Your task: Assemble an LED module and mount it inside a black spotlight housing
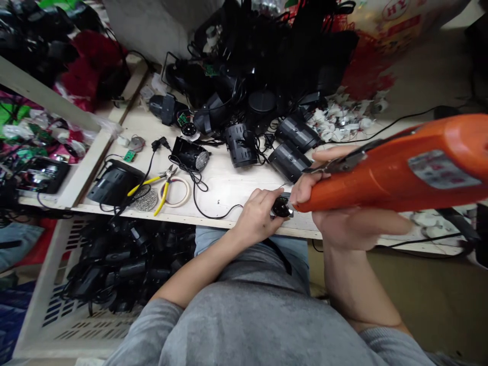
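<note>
My left hand (pixel 260 212) grips a small black round plastic part (pixel 281 205) at the bench's front edge, fingers on its far side and thumb on the near side. In my right hand (pixel 335 218) is a large orange electric screwdriver (pixel 381 168), tilted with its tip down at the black part. The fingers wrap round the front of its body. Whether the tip touches a screw is hidden. A black cord (pixel 217 217) runs along the bench to my left hand. Yellow-handled pliers (pixel 164 190) lie beside a tape roll (pixel 178 192) to the left.
Black cylindrical housings (pixel 241 145) with cords lie behind my hands, before a dark heap of similar parts. White small parts (pixel 343 117) are piled at the right. Below the bench, a white crate (pixel 41 310) holds black pieces. A wooden divider (pixel 86 168) stands at the left.
</note>
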The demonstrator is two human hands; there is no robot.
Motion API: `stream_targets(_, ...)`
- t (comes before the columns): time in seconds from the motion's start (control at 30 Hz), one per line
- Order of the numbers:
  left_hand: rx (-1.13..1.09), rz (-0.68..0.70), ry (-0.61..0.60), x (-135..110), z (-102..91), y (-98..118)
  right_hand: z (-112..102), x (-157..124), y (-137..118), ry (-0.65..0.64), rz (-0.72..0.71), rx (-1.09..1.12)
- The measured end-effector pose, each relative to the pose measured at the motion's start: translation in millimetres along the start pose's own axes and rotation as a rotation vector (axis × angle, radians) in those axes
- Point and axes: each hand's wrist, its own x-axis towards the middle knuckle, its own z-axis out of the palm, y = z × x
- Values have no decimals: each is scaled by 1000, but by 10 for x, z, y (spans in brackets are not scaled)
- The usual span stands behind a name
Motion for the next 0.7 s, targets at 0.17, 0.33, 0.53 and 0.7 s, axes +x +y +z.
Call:
stream_targets(0.17, -4, -29, -31, -1, -19, 0, -50, 97, -131, -21, 164, 228)
stream_targets(0.33, -21, -31, -23, -9, -20, -10, -86, 35, -37, 37, 162, 379)
stream_targets(0.53, -35, -55, -2, -29, 22, -22, 4, 27, 2, 71, 135, 344)
stream_targets(0.7, -62, -9, 30, -22, 12, -21, -38, 44, -38, -5, 154, 322)
